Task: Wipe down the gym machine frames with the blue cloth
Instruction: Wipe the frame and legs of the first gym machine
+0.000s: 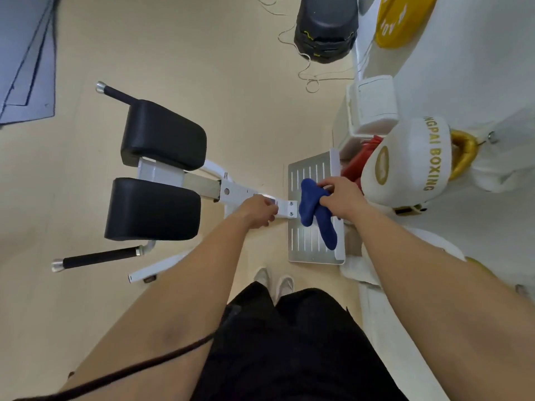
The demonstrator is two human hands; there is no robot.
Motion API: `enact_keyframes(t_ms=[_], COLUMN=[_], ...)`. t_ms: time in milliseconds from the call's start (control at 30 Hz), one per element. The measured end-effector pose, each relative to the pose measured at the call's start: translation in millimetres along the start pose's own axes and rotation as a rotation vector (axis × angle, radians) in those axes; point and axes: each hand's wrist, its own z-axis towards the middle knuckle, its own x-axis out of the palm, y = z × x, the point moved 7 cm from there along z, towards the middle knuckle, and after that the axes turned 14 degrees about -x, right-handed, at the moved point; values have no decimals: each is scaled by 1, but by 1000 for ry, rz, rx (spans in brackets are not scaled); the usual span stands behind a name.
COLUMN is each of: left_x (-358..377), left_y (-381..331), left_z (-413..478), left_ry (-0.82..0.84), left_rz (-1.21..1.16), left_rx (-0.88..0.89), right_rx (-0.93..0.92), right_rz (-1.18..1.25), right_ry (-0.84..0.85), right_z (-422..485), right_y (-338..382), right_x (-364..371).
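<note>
Nearest are the person's black trousers [289,342] and pale shoes [275,282], with both bare forearms reaching away from them. The left hand [259,211] lies on the white frame beam [237,192], its fingers curled over the beam's end just short of the bolted bracket [291,208]. The right hand [341,199] grips the blue cloth [311,206] in a bunch. One tail of the cloth hangs down over the slotted footplate [307,247], and its bulk sits just beside the bracket on the right. The beam's long axis runs from that bracket leftward and away, toward the two black pads [153,208]. The cloth is therefore at the beam's near end, and the left hand sits between it and the pads. My judgement is that a stroke along the beam would need that hand lifted or slid ahead. Beyond, on the right, stands a white boxing bag [405,166].
</note>
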Motion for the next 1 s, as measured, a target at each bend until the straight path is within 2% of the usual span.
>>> enact_keyframes(t_ms=[267, 367, 467, 633, 733, 833, 1000], left_x=[78, 113, 151, 223, 234, 224, 204], left_y=[87, 124, 155, 195, 206, 212, 209], left_z=[38, 65, 93, 153, 199, 245, 337], left_ry=[-16, -91, -175, -179, -230, -272, -208], left_rz=[-309, -411, -609, -819, -871, -899, -979], left_rx=[-198, -258, -315, -367, -322, -203, 12], right_rx=[-37, -64, -105, -59, -70, -127, -266], right_rz=[-24, 4, 6, 43, 69, 87, 144], right_ry=[170, 263, 300, 305, 291, 299, 236], right_z=[28, 44, 61, 93, 121, 158, 234], right_y=[-54, -85, -121, -192, -221, -239, -249], right_x=[76, 119, 159, 224, 261, 298, 346])
